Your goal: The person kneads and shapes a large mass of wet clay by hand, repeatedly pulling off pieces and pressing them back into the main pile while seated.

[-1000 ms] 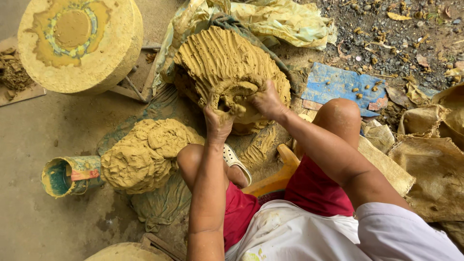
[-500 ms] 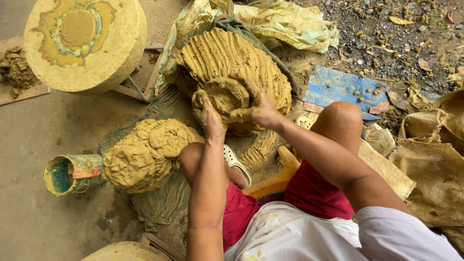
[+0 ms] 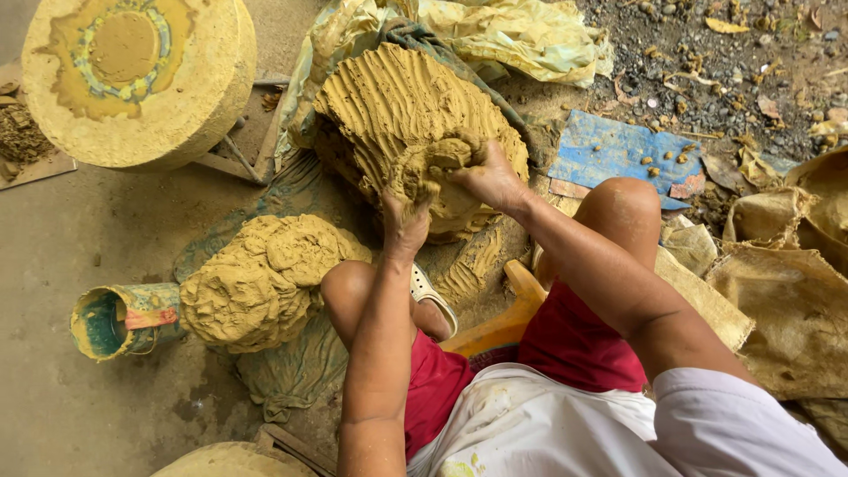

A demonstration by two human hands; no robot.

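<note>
Left hand (image 3: 405,223) clamped on underside of yellow-brown wet clay lump (image 3: 433,168), fingers curled tight into it. Right hand (image 3: 491,179) gripping same lump from far side w/ fingers dug in, prob. so soft mass doesn't sag or split. Lump sits against front face of big ridged clay mound (image 3: 397,106), still touching it. Mound rests on crumpled yellowish plastic sheet (image 3: 503,35), likely to keep grit off. Second lumpy clay pile (image 3: 261,283) just left of knee, on dark cloth (image 3: 291,371). Teal clay-smeared tin can (image 3: 119,320) lying on side beside pile, mouth open; contents can't tell. Round clay-caked wheel disc (image 3: 141,79) top left, thin slip pooled on top.
</note>
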